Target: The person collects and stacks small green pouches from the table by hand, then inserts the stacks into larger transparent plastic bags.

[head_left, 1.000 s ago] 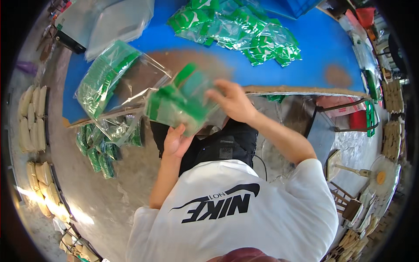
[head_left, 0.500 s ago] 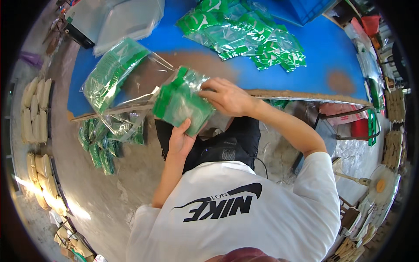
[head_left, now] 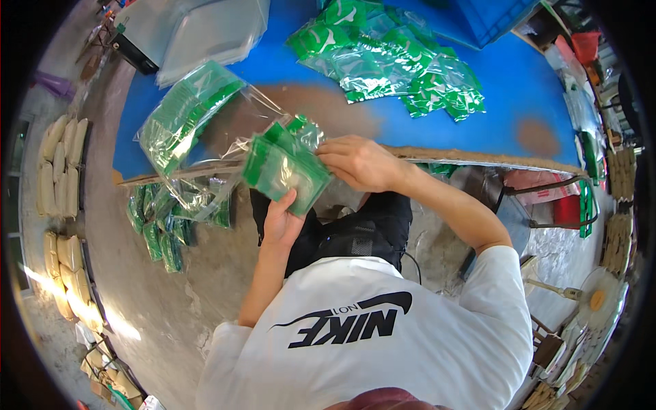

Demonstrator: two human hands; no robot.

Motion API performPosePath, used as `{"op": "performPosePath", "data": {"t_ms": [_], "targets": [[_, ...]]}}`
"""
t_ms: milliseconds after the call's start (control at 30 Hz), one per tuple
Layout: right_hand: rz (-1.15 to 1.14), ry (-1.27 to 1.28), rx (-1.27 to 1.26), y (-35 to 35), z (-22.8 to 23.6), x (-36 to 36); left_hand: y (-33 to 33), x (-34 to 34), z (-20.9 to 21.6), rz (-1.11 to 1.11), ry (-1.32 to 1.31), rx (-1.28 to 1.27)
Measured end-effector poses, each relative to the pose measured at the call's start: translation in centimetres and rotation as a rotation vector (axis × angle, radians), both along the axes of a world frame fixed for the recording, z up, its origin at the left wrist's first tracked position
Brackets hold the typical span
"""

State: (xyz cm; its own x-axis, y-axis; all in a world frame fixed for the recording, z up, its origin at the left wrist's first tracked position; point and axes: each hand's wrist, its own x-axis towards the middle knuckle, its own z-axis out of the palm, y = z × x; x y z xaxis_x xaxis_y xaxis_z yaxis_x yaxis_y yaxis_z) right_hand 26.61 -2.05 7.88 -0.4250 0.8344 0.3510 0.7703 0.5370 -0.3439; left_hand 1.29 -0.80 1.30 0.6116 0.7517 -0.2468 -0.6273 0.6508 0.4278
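Handful of green packets (head_left: 281, 169) at the tabletop (head_left: 502, 140) edge

Looks partway done to me: loose pile (head_left: 389, 58) toward the tabletop's far side, fanned stack (head_left: 188, 113) on its left end, and this handful at its near edge, not put down yet. Left hand (head_left: 281, 220) has its fingers clamped on the handful; right hand (head_left: 365, 162) has fingers bunched at its edge, can't tell if they're pinching. Packets are flat, squarish, shiny film, clear with green bands.

Left grip (head_left: 282, 220) thumb-up, right grip (head_left: 363, 164) farther forward with fingers (head_left: 336, 160) curled, elbow (head_left: 493, 236) out wide
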Motion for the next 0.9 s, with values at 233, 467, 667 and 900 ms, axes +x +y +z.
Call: {"op": "performPosePath", "data": {"t_ms": [233, 467, 667, 900], "targets": [[-0.563, -0.303, 0.132, 9.2, -0.2, 2.1, -0.2, -2.3, -0.9, 0.003, 0.017, -0.021], [-0.073, 0.612, -0.229, 1.1, -1.2, -2.1, 1.1, -4.1, -0.6, -0.002, 0.099, 0.085], [-0.545, 0.301, 0.078, 7.4, 1.1, 1.8, 1.4, -1.1, 0.1, -0.031, 0.225, 0.121], [0.000, 0.087, -0.174, -0.3, -0.1, 2.3, 0.1, -0.3, -0.5, -0.055, 0.026, 0.041]]}}
